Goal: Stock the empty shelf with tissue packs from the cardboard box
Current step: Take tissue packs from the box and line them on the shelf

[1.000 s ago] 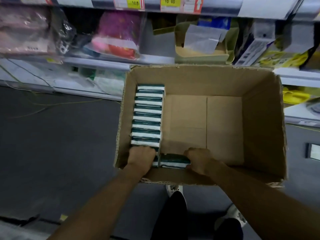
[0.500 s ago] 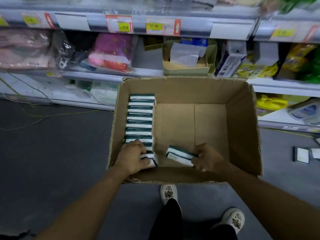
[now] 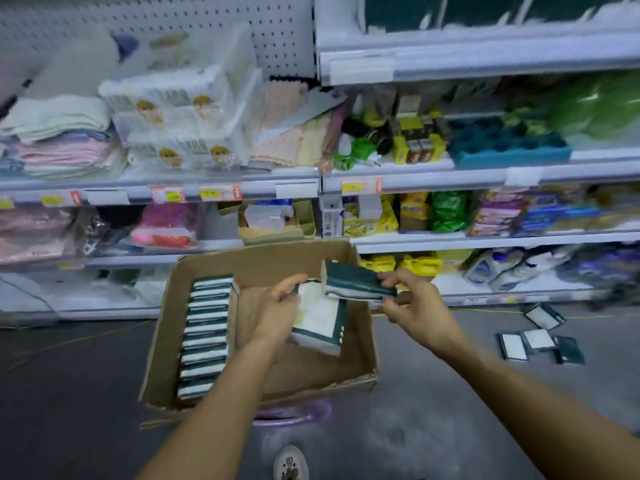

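Head view showed the left hand (image 3: 277, 306) gripping one tissue pack (image 3: 318, 320) and the right hand (image 3: 412, 303) pinching another (image 3: 356, 282) above the cardboard box (image 3: 263, 261), where a loose pinch might drop it among the packs on the floor (image 3: 540, 341), with crowded shelves (image 3: 450, 178) blocking placement.

A shop aisle with a dark grey floor (image 3: 69, 393). White metal shelves (image 3: 485, 174) run across the back in tiers, their front rails carrying yellow and red price tags (image 3: 221, 192). Top left is white pegboard (image 3: 207, 26). On the shelves — folded towels (image 3: 59, 136), clear-wrapped white packs (image 3: 180, 112), a teal tray (image 3: 509, 147), green and yellow packets (image 3: 446, 211), white bottles (image 3: 498, 268) low on the right. A thin yellow cord (image 3: 485, 310) trails along the floor. Much of it is blurred.
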Demonstrator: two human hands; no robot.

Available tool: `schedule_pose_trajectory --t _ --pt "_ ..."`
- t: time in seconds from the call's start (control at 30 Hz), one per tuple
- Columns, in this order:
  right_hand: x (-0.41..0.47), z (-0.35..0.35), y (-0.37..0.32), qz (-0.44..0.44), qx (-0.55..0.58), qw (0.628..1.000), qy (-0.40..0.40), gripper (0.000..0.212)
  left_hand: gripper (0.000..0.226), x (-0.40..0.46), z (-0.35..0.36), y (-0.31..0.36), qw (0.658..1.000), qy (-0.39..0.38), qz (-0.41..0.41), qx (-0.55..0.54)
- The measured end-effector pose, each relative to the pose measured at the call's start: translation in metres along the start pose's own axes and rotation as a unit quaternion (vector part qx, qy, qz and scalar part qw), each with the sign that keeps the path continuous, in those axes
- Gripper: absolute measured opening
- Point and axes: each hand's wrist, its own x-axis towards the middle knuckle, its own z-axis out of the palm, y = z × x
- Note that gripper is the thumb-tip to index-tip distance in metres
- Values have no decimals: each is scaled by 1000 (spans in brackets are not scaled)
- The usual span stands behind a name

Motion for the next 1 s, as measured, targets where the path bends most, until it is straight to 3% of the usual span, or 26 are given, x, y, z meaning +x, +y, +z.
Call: schedule_pose_trajectory --t 0.17,0.3,0.33,0.4,0.5,0.53,0.63,0.83,1.0 --pt "-24 -89 4 -172 -84 980 50 37 23 -40 85 61 992 -47 -19 -116" --pt "-38 -153 12 -211 -99 970 76 33 60 -61 144 90 987 -98 14 -127" --pt "-41 -167 14 -210 -97 970 76 32 64 -68 158 97 990 -95 39 -101" --pt "-50 -192 10 -184 -50 978 84 45 52 -78 184 108 990 -81 80 -82" --pt "-56 -219 -4 -26 144 983 115 78 41 -89 217 128 983 -83 135 -93" --pt "-54 -228 -8 28 198 972 123 72 42 -92 227 136 979 -88 155 -98" --pt "-43 -247 -14 110 302 942 100 26 55 -95 251 159 968 -104 206 -101" --pt "4 -294 -23 78 427 878 202 16 65 -75 287 206 961 -126 241 -56" --pt "66 -365 -49 6 424 855 298 16 67 -33 303 250 952 -129 277 -6"
